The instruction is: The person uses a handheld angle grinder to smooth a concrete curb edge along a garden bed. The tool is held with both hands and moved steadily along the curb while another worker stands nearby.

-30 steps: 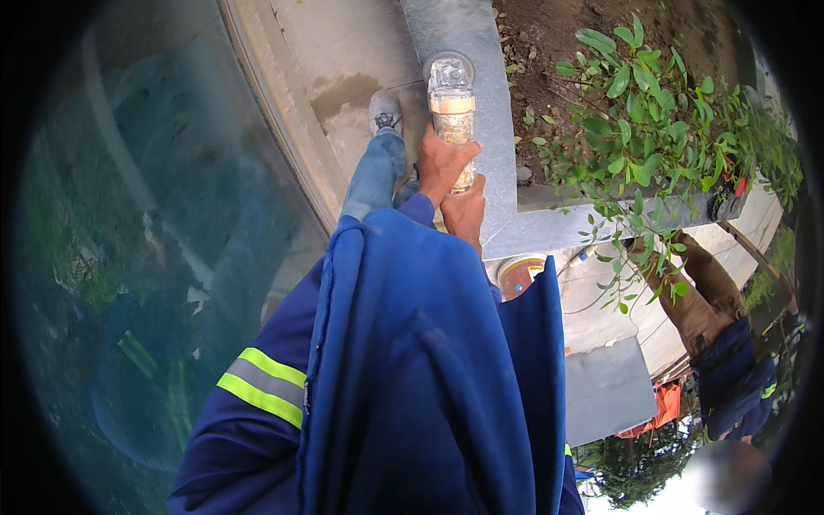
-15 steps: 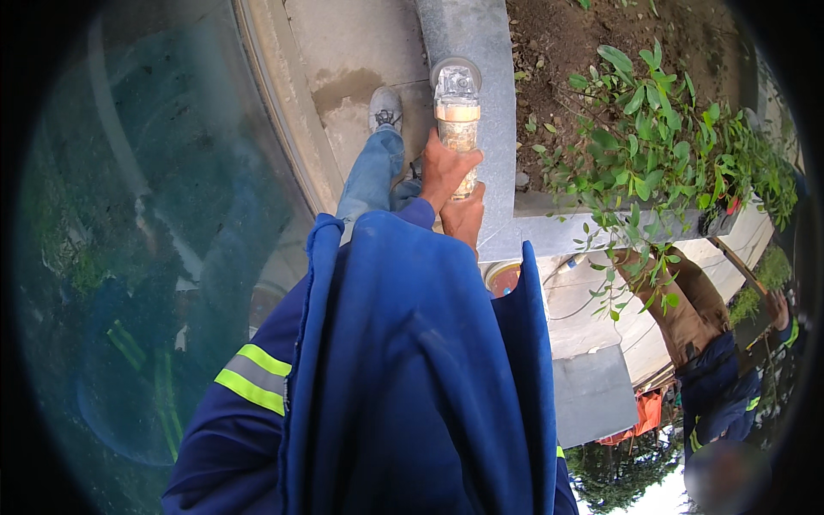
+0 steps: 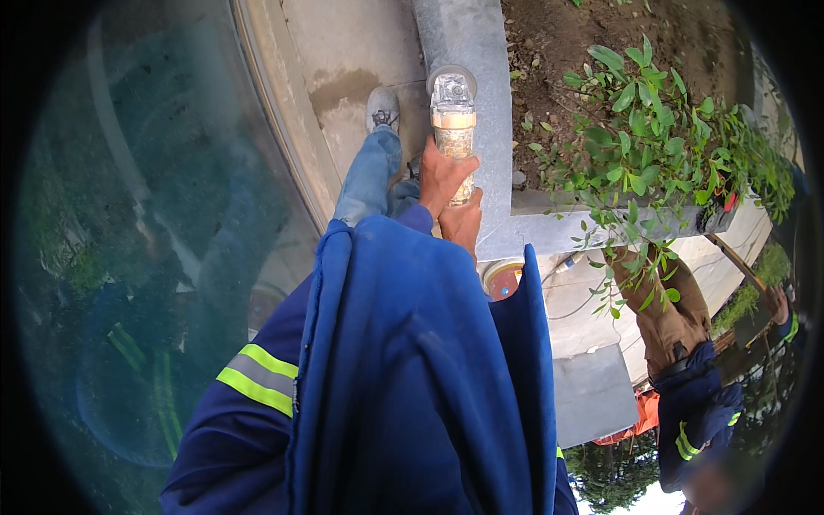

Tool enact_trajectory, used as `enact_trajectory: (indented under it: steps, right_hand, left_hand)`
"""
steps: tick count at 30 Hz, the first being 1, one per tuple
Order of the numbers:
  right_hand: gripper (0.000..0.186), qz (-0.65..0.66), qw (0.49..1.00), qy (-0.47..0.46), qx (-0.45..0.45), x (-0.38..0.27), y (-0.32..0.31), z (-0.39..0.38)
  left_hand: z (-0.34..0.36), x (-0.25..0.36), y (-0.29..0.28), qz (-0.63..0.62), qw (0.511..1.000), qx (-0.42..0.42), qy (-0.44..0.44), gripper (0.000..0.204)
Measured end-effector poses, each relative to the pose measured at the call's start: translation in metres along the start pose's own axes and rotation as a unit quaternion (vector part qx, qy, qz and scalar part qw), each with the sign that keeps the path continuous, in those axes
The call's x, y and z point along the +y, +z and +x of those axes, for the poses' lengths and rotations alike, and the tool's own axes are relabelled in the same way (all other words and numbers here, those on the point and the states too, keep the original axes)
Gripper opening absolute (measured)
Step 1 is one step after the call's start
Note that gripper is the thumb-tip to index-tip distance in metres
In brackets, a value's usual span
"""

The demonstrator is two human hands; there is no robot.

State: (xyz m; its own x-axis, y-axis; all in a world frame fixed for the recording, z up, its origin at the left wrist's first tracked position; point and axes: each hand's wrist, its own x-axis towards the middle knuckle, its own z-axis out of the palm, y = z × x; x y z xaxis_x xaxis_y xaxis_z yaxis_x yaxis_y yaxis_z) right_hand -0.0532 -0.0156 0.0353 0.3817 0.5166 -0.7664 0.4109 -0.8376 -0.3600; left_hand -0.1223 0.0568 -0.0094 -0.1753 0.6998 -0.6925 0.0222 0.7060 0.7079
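Note:
An angle grinder (image 3: 452, 116) with a pale, dust-covered, partly see-through-looking body and an orange band has its round disc (image 3: 467, 75) against the top of a grey stone ledge (image 3: 468, 27). My left hand (image 3: 445, 172) is wrapped round the middle of the grinder. My right hand (image 3: 461, 223) grips its rear end, just below and right of the left one. Whether the disc spins cannot be told. My shoe (image 3: 383, 110) stands on the pavement left of the ledge, and a blue cloth garment (image 3: 403, 343) hides my forearms.
Glass (image 3: 146, 232) runs along the left. Soil (image 3: 549, 51) and a leafy shrub (image 3: 635, 146) lie inside the ledge. A round container (image 3: 503, 280), cables and a grey sheet (image 3: 588, 395) lie at right, near a co-worker (image 3: 669, 318) with a hand (image 3: 777, 305) by a wooden pole.
My hands and the grinder have moved a little way along the ledge toward me, still gripped the same. The co-worker has shifted leftward, and their hand by the pole has come into sight.

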Motion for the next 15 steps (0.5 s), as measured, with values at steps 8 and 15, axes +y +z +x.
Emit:
enact_trajectory:
  steps: [8,15]
  right_hand:
    - [0.066,0.004,1.000,-0.019,0.016,-0.004,-0.003,0.000]
    - [0.065,0.002,1.000,-0.014,-0.002,0.003,-0.002,-0.008]
  left_hand:
    - [-0.001,0.011,0.004,0.011,1.000,0.001,-0.002,0.066]
    - [-0.010,0.001,-0.001,0.016,1.000,0.012,-0.015,0.066]
